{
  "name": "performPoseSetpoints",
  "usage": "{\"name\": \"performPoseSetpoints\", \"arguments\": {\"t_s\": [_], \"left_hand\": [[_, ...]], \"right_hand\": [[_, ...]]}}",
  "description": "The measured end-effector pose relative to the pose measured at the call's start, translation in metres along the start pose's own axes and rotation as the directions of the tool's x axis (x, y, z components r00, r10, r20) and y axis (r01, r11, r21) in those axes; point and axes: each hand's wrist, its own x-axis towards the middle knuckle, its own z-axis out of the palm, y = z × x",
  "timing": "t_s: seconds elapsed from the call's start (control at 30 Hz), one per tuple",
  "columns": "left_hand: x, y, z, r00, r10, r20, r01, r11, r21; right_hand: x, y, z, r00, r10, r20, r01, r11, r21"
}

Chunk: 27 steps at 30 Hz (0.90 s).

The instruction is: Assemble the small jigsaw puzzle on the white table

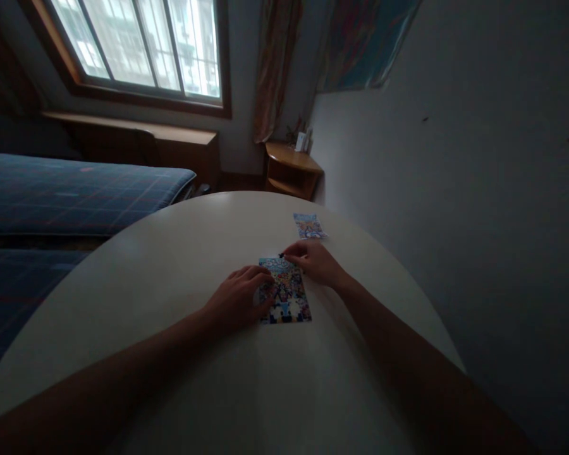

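A small colourful jigsaw puzzle (285, 294) lies flat on the round white table (194, 253). My left hand (239, 297) rests on the puzzle's left edge, fingers curled loosely against it. My right hand (313, 260) is at the puzzle's top right corner, fingers pinched on a small dark piece that touches the corner. A second, smaller colourful card (309, 225) lies farther back on the table, just beyond my right hand.
A bed with a blue checked cover (66, 193) stands to the left of the table. A wooden corner shelf (291, 167) sits under the curtain at the back. A plain wall (478, 189) runs close along the table's right side. A barred window (146, 44) is above.
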Motion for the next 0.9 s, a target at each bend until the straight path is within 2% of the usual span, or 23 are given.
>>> {"name": "performPoseSetpoints", "arguments": {"t_s": [0.07,0.13,0.2,0.33,0.5,0.67,0.9], "left_hand": [[0.000,0.000,0.000,1.000,0.000,0.001,0.000,1.000,0.002],[0.000,0.001,0.000,1.000,0.000,0.000,0.000,1.000,-0.005],[0.000,0.001,0.000,1.000,-0.008,-0.005,0.008,1.000,-0.009],[-0.001,-0.001,0.001,1.000,-0.002,0.000,0.002,1.000,-0.002],[-0.001,-0.001,0.000,1.000,-0.004,0.008,0.004,1.000,-0.001],[-0.001,0.002,-0.002,1.000,0.003,0.010,-0.003,1.000,-0.010],[0.000,0.005,-0.005,1.000,-0.015,0.009,0.015,1.000,-0.021]], "right_hand": [[-0.019,-0.001,0.002,0.998,-0.058,-0.007,0.058,0.985,0.164],[-0.038,-0.001,0.006,0.997,-0.072,-0.032,0.077,0.970,0.229],[-0.054,-0.001,0.009,0.994,-0.089,-0.060,0.101,0.967,0.232],[-0.073,-0.001,0.007,0.993,-0.118,-0.030,0.121,0.980,0.160],[-0.076,0.003,-0.001,0.998,-0.060,0.004,0.058,0.987,0.150],[-0.074,0.002,0.001,0.998,-0.019,0.067,0.006,0.980,0.199],[-0.076,0.000,0.003,0.999,-0.007,0.039,-0.002,0.973,0.230]]}}
